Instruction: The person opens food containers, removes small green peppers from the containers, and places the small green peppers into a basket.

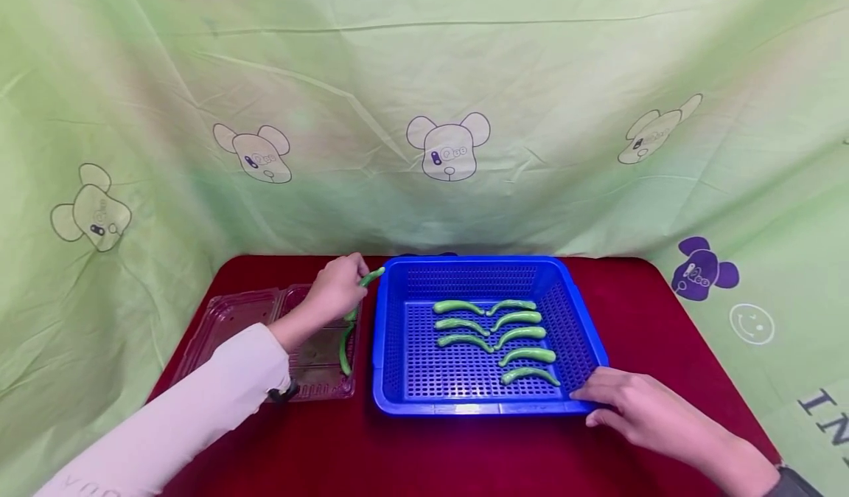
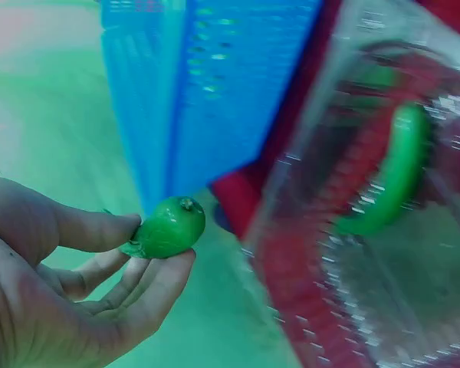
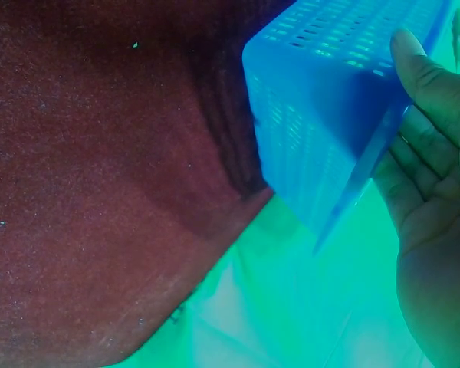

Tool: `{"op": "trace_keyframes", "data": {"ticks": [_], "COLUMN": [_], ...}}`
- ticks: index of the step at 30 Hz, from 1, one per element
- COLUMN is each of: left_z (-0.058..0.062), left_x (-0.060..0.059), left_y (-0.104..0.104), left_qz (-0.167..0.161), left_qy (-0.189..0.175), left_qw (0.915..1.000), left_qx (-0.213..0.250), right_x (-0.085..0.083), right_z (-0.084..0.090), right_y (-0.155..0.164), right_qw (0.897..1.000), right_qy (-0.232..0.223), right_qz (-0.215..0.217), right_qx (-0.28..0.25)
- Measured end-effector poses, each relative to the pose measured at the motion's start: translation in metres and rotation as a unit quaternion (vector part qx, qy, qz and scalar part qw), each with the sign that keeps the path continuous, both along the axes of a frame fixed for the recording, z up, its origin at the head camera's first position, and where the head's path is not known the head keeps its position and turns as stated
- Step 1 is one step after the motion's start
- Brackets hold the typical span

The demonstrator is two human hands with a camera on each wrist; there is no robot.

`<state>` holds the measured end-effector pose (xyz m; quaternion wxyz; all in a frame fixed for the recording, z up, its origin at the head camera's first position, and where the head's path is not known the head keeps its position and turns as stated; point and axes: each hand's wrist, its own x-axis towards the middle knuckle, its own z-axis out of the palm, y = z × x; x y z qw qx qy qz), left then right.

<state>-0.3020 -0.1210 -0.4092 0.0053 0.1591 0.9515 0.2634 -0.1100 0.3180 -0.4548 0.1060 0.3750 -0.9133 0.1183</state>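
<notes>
My left hand (image 1: 337, 288) pinches a slim, curved green vegetable (image 1: 372, 276) between thumb and fingers, beside the far left corner of the blue plastic basket (image 1: 477, 408). In the left wrist view its rounded end (image 2: 175, 228) with a small stem spot points outward. My right hand (image 1: 626, 402) grips the basket's near right corner, thumb and fingers on either side of the rim. Inside the basket lie two columns of similar vegetables (image 1: 524, 334), three on the left and several on the right. Another vegetable (image 1: 345, 349) rests in the clear plastic container (image 1: 232, 307), partly behind my left arm.
The container, divided into compartments, stands left of the basket on a table with a red cloth (image 1: 464, 456). Pale green curtains (image 1: 358, 209) printed with bear heads hang behind and at both sides. Dark objects (image 1: 431, 254) show just behind the basket's far rim.
</notes>
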Motion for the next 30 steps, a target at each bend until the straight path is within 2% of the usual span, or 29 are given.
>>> {"op": "trace_keyframes", "data": {"ticks": [7,17,23,30], "left_z": [0.018,0.028,0.026,0.007], "left_x": [-0.005,0.003,0.01,0.022], "left_y": [0.047,0.111,0.14,0.162], "left_qz": [-0.035,-0.111,-0.166,-0.215], "left_qy": [0.008,0.014,-0.002,0.003], "left_qw": [0.9992,0.9934,0.986,0.9757], "left_qx": [0.019,0.023,0.013,-0.039], "right_x": [0.0,0.0,0.001,0.001], "right_z": [0.0,0.001,0.0,0.001], "right_y": [-0.001,-0.002,-0.002,-0.002], "right_qw": [1.0,1.0,1.0,1.0], "right_qy": [0.0,0.004,0.001,-0.004], "right_qz": [0.001,0.003,0.001,-0.002], "right_qx": [0.0,-0.001,-0.001,0.0]}}
